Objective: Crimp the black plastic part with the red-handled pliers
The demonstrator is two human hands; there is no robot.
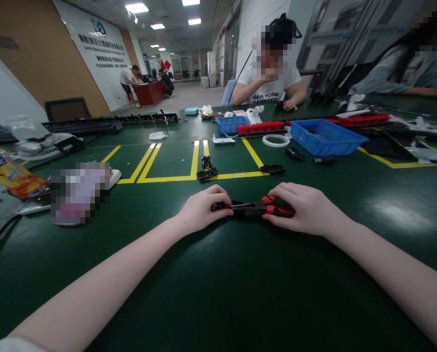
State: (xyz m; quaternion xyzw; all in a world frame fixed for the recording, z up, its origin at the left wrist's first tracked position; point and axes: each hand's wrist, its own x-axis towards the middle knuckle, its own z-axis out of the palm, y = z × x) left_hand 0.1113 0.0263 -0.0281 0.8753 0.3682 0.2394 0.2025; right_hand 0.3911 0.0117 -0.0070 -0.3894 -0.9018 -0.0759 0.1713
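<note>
My right hand (302, 208) is closed around the red and black handles of a pair of pliers (280, 210). The pliers' jaws point left and reach a small black part (217, 207). Thumb and fingers of my left hand (204, 208) pinch that part, covering some of it. Whether the jaws grip the part cannot be made out. Beyond my hands, several small black pieces (207, 173) lie by the yellow tape lines on the green table (218, 293), and another black piece (273, 169) lies to their right.
Farther back stand a blue bin (324, 138), a smaller blue bin (232, 124) and a tape roll (276, 141). A phone (81, 193) and an orange snack bag (11, 168) lie left. A person (272, 73) sits across; another person is at far right.
</note>
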